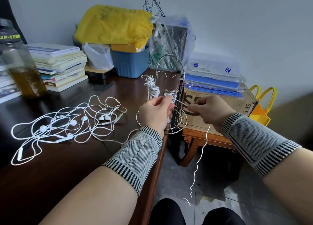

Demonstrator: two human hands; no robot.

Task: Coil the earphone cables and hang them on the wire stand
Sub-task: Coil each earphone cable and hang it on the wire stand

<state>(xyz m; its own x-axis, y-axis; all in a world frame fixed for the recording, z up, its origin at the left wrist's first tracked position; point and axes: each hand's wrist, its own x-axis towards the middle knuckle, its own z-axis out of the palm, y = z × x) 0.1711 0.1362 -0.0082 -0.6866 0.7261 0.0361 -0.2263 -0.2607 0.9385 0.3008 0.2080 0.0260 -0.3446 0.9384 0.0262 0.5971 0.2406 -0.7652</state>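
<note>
A silver wire stand (pixel 169 67) rises at the dark table's right edge. One coiled white earphone bundle (pixel 151 86) hangs on its left hook. My left hand (pixel 155 113) grips a partly wound coil (pixel 171 96) right in front of the stand. My right hand (pixel 210 110) pinches the same cable to the right of the coil; its loose tail (pixel 200 158) dangles toward the floor. A tangle of several white earphones (pixel 67 123) lies spread on the table to the left.
The dark wooden table (pixel 67 165) carries a drink bottle (pixel 22 67), stacked books (pixel 59 63), a blue tub (pixel 130 62) under a yellow bag and clear plastic bags behind the stand. A cardboard box (pixel 220 106) with blue folders sits on a small wooden stool at right.
</note>
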